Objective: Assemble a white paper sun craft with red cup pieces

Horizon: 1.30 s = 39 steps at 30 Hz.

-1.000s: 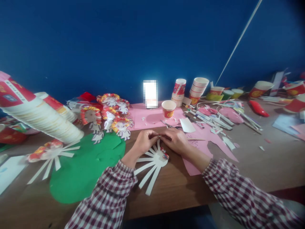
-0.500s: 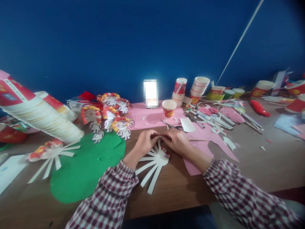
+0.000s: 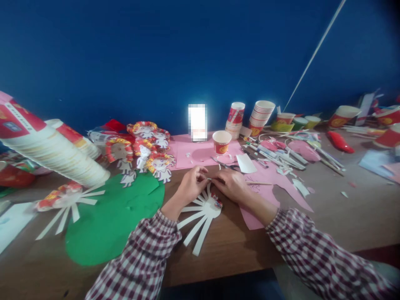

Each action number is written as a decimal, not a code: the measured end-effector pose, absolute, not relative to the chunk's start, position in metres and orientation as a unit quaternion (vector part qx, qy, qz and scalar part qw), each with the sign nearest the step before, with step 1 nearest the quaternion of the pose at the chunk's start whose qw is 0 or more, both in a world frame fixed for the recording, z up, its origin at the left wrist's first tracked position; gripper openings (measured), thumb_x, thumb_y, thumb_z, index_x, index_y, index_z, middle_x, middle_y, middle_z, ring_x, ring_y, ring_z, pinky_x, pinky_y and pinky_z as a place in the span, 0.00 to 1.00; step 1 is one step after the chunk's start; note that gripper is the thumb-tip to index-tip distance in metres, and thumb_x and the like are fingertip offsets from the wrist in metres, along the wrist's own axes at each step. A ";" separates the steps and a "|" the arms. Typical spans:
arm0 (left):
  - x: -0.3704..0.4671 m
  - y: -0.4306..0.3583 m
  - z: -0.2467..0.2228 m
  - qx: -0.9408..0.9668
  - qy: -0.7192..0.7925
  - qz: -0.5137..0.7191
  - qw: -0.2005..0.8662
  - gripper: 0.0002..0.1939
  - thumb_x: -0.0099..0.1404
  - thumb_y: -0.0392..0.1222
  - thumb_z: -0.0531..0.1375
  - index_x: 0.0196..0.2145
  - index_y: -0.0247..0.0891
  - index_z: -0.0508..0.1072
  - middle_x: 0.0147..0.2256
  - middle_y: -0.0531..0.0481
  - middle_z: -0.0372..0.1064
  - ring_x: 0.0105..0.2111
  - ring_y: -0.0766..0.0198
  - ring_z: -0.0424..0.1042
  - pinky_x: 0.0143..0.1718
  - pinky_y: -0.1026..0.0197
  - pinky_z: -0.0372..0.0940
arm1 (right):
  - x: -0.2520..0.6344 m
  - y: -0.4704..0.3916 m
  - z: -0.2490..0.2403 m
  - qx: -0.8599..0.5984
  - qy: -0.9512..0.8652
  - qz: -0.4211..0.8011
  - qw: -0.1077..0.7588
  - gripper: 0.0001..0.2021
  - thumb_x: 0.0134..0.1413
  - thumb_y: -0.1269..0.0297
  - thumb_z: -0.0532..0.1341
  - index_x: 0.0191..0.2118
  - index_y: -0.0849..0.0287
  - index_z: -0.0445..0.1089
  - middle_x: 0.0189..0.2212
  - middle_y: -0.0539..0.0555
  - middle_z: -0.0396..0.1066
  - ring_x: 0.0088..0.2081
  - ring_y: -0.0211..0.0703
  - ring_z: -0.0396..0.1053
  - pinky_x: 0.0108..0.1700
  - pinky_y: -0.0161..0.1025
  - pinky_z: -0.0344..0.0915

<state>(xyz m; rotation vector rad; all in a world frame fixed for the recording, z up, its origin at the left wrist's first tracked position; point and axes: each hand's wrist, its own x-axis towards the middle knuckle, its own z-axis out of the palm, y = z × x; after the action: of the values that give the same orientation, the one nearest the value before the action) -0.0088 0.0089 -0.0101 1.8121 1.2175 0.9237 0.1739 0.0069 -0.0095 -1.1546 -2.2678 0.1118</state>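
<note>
Left hand [image 3: 192, 183]: your fingers narrow at a strip [image 3: 208, 191] — can't tell if gripping.
Right hand [image 3: 230, 182]: you pinch that strip's tip.
Paper cutout [image 3: 213, 208]: 6 o'clock from your hands — flat, fanned.

1. Here's the left sleeve [image 3: 134, 254]: burgundy-and-white check, loose, creased!
2. And the right sleeve [image 3: 315, 250] matches, same small squares!
3. Cuffs [image 3: 166, 220] gather tight, puckering at the wrists!
4. Left hand [image 3: 190, 184], right hand [image 3: 231, 185]: both bare!

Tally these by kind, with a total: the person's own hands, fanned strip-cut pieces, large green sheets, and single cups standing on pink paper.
Left hand and right hand: 2
Fanned strip-cut pieces: 2
Green sheet: 1
Single cup: 1
Total: 6
</note>
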 end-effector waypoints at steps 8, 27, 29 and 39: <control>-0.008 0.009 -0.013 0.702 0.455 0.358 0.414 0.18 0.57 0.37 0.59 0.46 0.31 0.65 0.29 0.49 0.70 0.29 0.67 0.70 0.32 0.67 0.64 | 0.174 0.009 -0.010 -0.398 -0.859 0.035 0.319 0.02 0.54 0.69 0.61 0.31 0.60 0.70 0.29 0.53 0.73 0.33 0.41 0.69 0.36 0.34 0.60; -0.008 0.005 0.003 0.740 0.498 0.280 0.356 0.21 0.63 0.50 0.52 0.23 0.31 0.72 0.19 0.53 0.67 0.20 0.70 0.63 0.22 0.69 0.55 | 0.175 0.007 -0.009 -0.391 -0.867 -0.006 0.307 0.04 0.55 0.69 0.58 0.30 0.60 0.69 0.29 0.53 0.71 0.33 0.42 0.67 0.37 0.36 0.60; -0.008 0.005 0.004 0.751 0.502 0.272 0.332 0.20 0.63 0.48 0.52 0.23 0.31 0.73 0.20 0.53 0.67 0.21 0.70 0.63 0.23 0.69 0.54 | 0.174 0.007 -0.010 -0.391 -0.868 -0.005 0.306 0.04 0.55 0.69 0.58 0.31 0.60 0.69 0.29 0.53 0.71 0.33 0.42 0.67 0.37 0.36 0.60; -0.010 0.005 0.005 0.778 0.491 0.258 0.297 0.16 0.63 0.43 0.53 0.26 0.32 0.74 0.22 0.51 0.69 0.23 0.69 0.65 0.25 0.68 0.54 | 0.175 0.006 -0.013 -0.379 -0.875 0.006 0.301 0.06 0.59 0.66 0.57 0.34 0.59 0.70 0.30 0.54 0.71 0.35 0.42 0.66 0.39 0.37 0.61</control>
<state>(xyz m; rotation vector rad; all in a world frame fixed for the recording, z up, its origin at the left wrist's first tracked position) -0.0096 0.0054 0.0048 2.0679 1.3042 0.6854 0.1751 0.0061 -0.0130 -1.0063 -2.3214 0.0170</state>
